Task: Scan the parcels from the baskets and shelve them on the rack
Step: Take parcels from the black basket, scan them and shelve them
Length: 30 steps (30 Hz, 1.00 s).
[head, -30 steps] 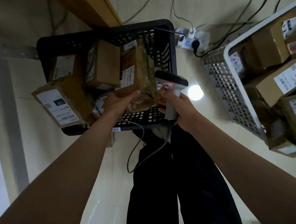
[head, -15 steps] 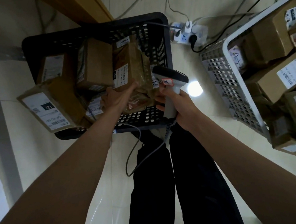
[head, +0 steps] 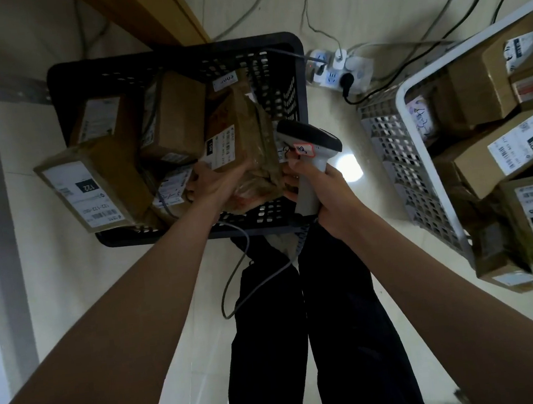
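**Now: parcel held up beside the scanner**

Above the black basket [head: 176, 57], the left hand [head: 214, 182] cups a brown parcel [head: 242, 145] from below, fingers curled under it. The right hand [head: 326, 192] has its grip wrapped around the scanner [head: 311, 152], whose head sits just beside the parcel. A white basket [head: 403, 117] of boxes stands to the right.

Parcel depot: labelled parcels [head: 166, 120] in floor baskets [head: 277, 54].
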Each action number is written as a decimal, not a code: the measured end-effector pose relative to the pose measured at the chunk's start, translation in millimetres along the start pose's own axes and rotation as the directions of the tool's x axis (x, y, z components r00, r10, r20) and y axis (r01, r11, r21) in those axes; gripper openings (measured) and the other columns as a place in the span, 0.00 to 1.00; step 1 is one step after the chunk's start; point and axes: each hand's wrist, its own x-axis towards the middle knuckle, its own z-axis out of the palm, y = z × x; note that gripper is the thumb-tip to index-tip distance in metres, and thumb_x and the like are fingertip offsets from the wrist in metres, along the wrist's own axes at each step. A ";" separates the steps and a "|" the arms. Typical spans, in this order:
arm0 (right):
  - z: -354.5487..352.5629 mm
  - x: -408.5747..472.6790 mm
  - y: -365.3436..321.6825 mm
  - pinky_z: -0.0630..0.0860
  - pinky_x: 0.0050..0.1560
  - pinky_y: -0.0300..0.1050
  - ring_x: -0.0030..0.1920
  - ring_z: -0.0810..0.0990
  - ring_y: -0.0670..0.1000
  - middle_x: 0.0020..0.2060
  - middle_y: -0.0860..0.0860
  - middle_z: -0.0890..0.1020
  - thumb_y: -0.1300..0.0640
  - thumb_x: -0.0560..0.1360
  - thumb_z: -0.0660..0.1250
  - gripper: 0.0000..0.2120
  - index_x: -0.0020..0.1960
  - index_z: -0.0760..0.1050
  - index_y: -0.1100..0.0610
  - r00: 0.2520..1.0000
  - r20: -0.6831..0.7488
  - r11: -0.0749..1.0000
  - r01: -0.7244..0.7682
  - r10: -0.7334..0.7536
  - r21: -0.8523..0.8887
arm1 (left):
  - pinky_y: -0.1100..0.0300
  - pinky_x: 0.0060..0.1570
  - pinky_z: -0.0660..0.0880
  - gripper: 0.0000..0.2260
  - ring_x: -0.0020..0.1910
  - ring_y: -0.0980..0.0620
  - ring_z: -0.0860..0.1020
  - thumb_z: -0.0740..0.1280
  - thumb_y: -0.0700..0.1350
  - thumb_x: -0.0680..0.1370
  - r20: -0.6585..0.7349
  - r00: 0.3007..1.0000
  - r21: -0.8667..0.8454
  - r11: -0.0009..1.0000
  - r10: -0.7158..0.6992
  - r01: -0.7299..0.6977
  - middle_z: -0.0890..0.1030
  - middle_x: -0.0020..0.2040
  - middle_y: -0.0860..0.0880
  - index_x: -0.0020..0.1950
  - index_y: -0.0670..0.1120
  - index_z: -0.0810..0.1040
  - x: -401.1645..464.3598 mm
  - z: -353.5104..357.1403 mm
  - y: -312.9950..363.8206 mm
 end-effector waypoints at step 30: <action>201.7 -399.9 -80.8 0.83 0.44 0.43 0.52 0.85 0.51 0.50 0.48 0.87 0.51 0.81 0.69 0.08 0.60 0.80 0.45 0.657 0.746 0.570 0.655 -0.105 -0.496 | 0.50 0.61 0.69 0.50 0.66 0.44 0.64 0.74 0.73 0.55 -0.670 0.742 -0.421 0.803 0.037 -0.421 0.65 0.65 0.46 0.72 0.57 0.61 -420.3 -280.7 -53.2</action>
